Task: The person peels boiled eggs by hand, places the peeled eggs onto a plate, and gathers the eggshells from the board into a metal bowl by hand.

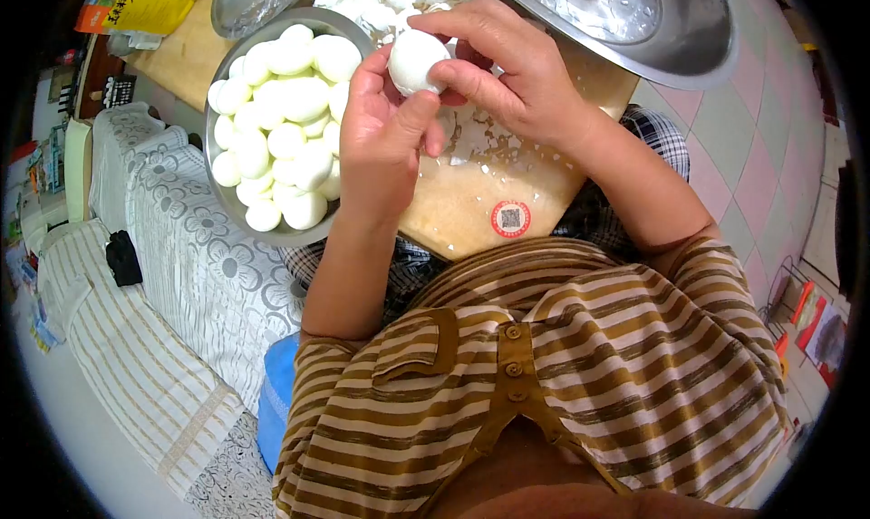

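White and smooth, pinched at upper centre of the frame between fingers of both left hand (pixel 388 134) and right hand (pixel 518 73): an oval egg (pixel 417 62), with long axis seemingly near up-down, just right of a round, grey metal bowl (pixel 234 209) heaped with peeled white eggs (pixel 300 100), nearest left hand.

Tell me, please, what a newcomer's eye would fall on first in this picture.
Probably the heap of smooth white eggs filling the metal bowl at upper left. Next would come the single white egg near the top centre, held between the left hand and right hand. The brown-and-white striped shirt is also striking, spreading across the lower part of the view.
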Tool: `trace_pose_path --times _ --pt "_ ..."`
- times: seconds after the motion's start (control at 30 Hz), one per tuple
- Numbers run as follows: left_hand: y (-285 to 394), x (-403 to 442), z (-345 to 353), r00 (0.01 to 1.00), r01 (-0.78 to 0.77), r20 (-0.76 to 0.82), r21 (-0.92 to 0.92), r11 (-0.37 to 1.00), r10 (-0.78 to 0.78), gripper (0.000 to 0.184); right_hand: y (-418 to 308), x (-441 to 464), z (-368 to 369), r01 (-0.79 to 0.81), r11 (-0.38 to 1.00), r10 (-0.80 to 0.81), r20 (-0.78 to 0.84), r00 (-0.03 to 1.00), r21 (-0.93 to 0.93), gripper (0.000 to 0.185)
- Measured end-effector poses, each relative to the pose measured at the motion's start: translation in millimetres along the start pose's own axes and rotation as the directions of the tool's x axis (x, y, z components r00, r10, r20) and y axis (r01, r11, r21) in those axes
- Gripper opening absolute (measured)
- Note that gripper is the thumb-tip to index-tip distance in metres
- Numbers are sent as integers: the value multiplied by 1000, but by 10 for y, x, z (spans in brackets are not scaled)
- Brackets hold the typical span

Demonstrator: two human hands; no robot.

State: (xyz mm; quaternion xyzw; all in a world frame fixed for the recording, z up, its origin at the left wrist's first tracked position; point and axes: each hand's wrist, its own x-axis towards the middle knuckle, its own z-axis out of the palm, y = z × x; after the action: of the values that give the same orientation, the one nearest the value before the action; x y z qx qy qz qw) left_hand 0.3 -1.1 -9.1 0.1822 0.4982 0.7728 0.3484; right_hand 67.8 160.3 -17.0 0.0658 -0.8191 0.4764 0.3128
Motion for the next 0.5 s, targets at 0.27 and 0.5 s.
trace_pose_path --times 0.27,0.5 --pt "-39 -5 34 999 -29 -12 81 996 30 48 -9 -28 18 64 993 -63 5 998 -100 32" --pt "-59 -17 48 998 -39 -35 76 996 42 43 -2 -20 30 65 994 -68 -26 997 -90 26"
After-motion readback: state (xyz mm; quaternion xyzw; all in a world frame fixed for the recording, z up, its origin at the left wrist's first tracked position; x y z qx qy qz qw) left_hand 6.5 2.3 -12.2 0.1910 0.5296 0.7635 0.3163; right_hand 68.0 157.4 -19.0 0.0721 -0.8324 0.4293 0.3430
